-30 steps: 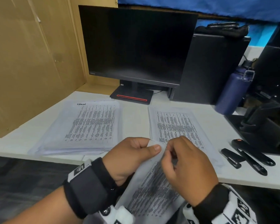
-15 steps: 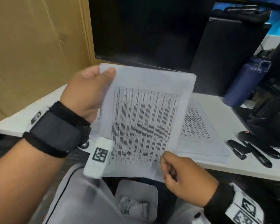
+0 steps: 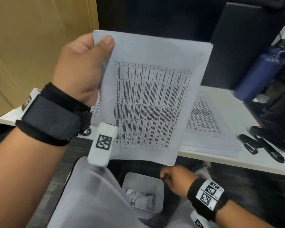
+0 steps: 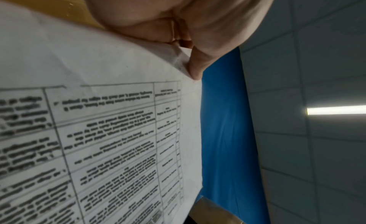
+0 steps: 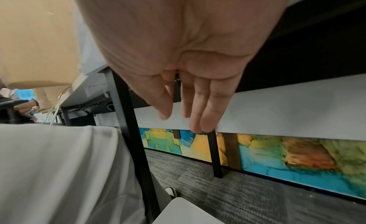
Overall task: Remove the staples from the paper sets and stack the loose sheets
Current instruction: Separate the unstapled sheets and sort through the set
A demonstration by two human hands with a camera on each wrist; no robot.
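While the left hand point(image 3: 82, 66) holds a paper set point(image 3: 151, 99) raised above the near edge of the table point(image 3: 229, 102), its grip is a pinch at the set's upper left corner, thumb point(image 3: 105, 45) flat on the printed face and the other fingers behind the sheets; the left wrist view shows the same corner caught between thumb and fingers point(image 4: 196, 67). This paper set hangs nearly upright, its printed grid of text facing the person, and its lower edge sits above the lap. Lower and to the right, the right hand point(image 3: 176, 180) is below the table edge with its grip spread: the right wrist view shows the fingers point(image 5: 200, 106) straight and relaxed, holding nothing that can be made out. Just beneath that hand a small white bin point(image 3: 143, 191) stands on the floor with crumpled scraps inside. On the table behind the raised set, a stack of printed sheets point(image 3: 206, 124) lies flat to the right, and part of another stack point(image 3: 95, 107) shows at the left behind the wrist. Farther right lie a black staple remover point(image 3: 248, 143) and black pens point(image 3: 270, 148), with a blue bottle point(image 3: 260, 73) standing beyond them beside a dark monitor point(image 3: 155, 17).
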